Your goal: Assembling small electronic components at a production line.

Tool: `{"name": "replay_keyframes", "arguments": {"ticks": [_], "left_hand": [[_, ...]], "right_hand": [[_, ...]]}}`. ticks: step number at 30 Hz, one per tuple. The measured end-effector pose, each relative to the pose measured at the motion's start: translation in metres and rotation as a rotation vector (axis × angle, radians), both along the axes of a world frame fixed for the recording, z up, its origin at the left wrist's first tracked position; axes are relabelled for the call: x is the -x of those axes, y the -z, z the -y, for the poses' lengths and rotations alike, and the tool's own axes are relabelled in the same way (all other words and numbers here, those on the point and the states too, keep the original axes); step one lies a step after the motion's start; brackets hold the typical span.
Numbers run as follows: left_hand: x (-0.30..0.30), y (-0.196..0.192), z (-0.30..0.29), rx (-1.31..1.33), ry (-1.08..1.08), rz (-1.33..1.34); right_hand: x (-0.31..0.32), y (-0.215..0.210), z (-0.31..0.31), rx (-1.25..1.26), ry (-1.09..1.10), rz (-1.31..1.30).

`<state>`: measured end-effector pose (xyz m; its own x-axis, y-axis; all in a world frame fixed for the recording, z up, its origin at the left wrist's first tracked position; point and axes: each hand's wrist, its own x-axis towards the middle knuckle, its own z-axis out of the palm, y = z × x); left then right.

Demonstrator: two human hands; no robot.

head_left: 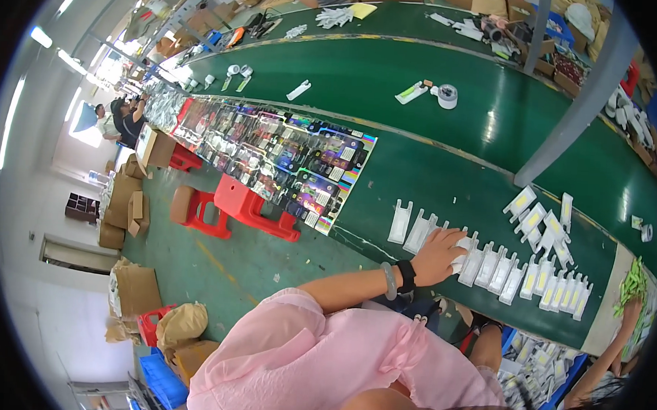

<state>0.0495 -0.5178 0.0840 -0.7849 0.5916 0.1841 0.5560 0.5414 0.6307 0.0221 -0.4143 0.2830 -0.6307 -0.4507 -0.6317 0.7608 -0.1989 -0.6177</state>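
a long green work table (447,181) is seen running across the view, bent by the lens. on its left part a broad sheet of dark, colourful packaged cards (286,163) is laid out in close rows up to the near edge. below the table a green floor is seen, with two red plastic stools (255,209) standing just beside the table edge and brown cardboard boxes (127,203) stacked further left. a pink sleeve (315,351) fills the lower middle of the view. from it a bare forearm is stretched out to the table, wearing a pale bangle and a black watch (406,276) at the wrist. the left hand (438,255) is laid flat on the near strip of the table, its fingers resting on a row of white plastic trays (487,267) that are lined up side by side along the edge; whether one is pinched cannot be told. further right the row is continued by trays carrying pale yellow panels (559,292), and a few more are scattered loosely behind them. the right hand is not seen in the view. at the far right another person's hand (630,306) is raised beside a bunch of green strips (633,280). a roll of tape (447,95) is seen on the far side of the table.
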Motion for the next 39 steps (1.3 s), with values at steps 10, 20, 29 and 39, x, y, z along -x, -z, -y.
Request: {"name": "replay_keyframes", "arguments": {"ticks": [10,20,29,39], "left_hand": [[-0.002,0.006,0.002,-0.009,-0.033,-0.013],[-0.01,0.001,0.002,-0.008,-0.025,-0.01],[0.009,-0.008,0.067,-0.007,-0.216,0.096],[0.021,-0.007,0.058,-0.039,-0.121,0.15]], "right_hand": [[-0.045,0.169,-0.063,-0.215,0.011,-0.024],[-0.102,0.354,-0.153,-0.436,0.055,-0.027],[-0.151,0.467,-0.221,-0.664,0.172,0.017],[-0.225,0.417,-0.223,-0.541,0.559,0.288]]}}
